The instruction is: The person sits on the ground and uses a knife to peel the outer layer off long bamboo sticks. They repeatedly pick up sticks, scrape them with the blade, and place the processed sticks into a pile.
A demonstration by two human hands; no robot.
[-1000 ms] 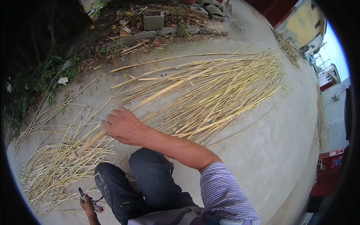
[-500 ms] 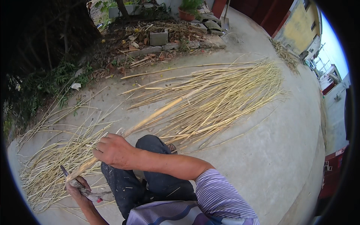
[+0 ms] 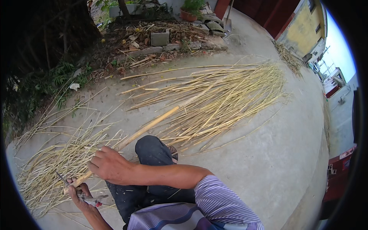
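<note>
My right hand (image 3: 110, 165) is closed around a long pale-tan stalk (image 3: 151, 124), near its thick lower end. The stalk slants up to the right, and its far part overlaps a spread of yellow stalks (image 3: 226, 99). My left hand (image 3: 80, 199) is closed at the stalk's butt end, gripping what looks like a knife (image 3: 61, 178) with a narrow dark blade lying against the stalk. A greyish, cloth-like piece (image 3: 94, 200) with a red spot sticks out from the left palm. The left fingers partly hide the tool's handle.
Thin peeled-looking stalks (image 3: 50, 172) lie in a loose heap at left, on grey concrete (image 3: 268, 161). My bent knee (image 3: 153, 151) is close to the held stalk. Beyond are a concrete block (image 3: 160, 39), plant debris, a potted plant (image 3: 188, 14) and a shovel (image 3: 228, 25).
Both hands have shifted slightly, the right one down and left along with the stalk. The stalk's butt end has moved a little lower, and the blade tip sits further left.
</note>
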